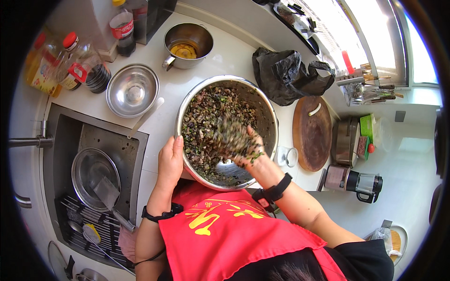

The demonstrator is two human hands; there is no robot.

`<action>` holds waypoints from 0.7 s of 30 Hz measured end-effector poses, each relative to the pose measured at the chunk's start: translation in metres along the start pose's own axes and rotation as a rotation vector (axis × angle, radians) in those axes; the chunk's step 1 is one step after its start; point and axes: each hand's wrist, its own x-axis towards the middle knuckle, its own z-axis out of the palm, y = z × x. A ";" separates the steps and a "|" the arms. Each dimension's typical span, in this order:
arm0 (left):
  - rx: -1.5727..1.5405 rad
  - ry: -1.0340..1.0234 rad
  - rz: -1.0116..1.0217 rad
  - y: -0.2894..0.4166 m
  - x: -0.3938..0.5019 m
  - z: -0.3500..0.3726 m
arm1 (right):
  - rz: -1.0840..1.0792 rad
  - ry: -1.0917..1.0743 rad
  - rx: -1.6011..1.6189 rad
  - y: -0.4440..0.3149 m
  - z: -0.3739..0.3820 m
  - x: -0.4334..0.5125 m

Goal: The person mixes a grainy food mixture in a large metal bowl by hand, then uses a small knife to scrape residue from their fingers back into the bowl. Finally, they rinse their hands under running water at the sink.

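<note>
A large stainless steel bowl (270,119) stands tilted against the red apron at the counter's edge. Chopped dark filling with green bits (207,123) covers much of its inside; bare metal shows near the lower rim. My left hand (171,159) grips the bowl's left rim, thumb on top. Inside the bowl at the right, my right hand (251,151) is palm up under a blurred clump of the filling, with bits stuck to the palm and wrist; its fingers are partly hidden by the clump.
Left of the bowl are an empty metal bowl (133,90), a pot with yellow liquid (188,45), bottles (96,75) and a sink (102,131). At right are a black plastic bag (281,75), a glass jar (286,156) and a round wooden chopping board (312,137).
</note>
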 end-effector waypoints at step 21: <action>0.102 0.061 0.057 0.004 0.003 0.003 | -0.443 -0.510 -3.207 0.013 -0.011 0.045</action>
